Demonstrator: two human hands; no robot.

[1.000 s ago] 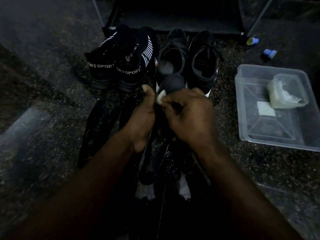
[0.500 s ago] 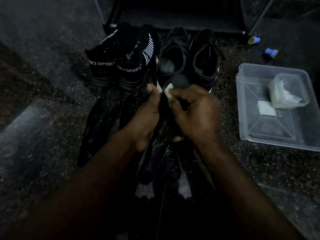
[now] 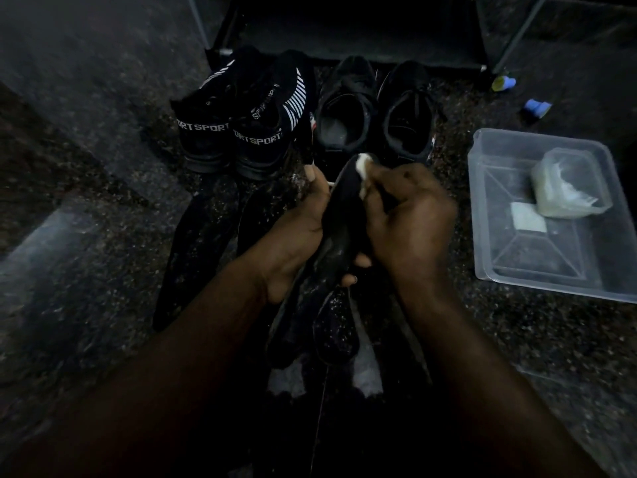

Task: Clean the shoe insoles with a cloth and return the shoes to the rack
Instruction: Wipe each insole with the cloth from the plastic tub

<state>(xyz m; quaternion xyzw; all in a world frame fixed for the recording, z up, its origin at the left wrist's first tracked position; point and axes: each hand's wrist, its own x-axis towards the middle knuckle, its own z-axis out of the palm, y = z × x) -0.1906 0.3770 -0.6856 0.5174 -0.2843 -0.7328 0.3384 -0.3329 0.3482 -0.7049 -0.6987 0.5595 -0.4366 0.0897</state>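
My left hand (image 3: 296,229) grips a black insole (image 3: 339,215) from below, fingers curled round its underside. My right hand (image 3: 410,222) pinches a small white cloth (image 3: 362,167) and presses it on the insole near its far tip. Two more dark insoles (image 3: 193,250) lie flat on the floor to the left, and another insole (image 3: 336,336) lies below my hands. Beyond stand two black SPORT shoes (image 3: 241,125) and two black lace-up shoes (image 3: 375,108). The dark shoe rack (image 3: 344,32) stands behind them.
A clear plastic tub (image 3: 537,270) sits on the floor at right, holding a small clear container (image 3: 568,188) and a white square. Two small blue and yellow items (image 3: 536,108) lie near the rack's right leg. The floor is dark speckled stone.
My right hand has slid the cloth along the insole toward its far tip. My left hand keeps its grip, and the insole has tilted a little.
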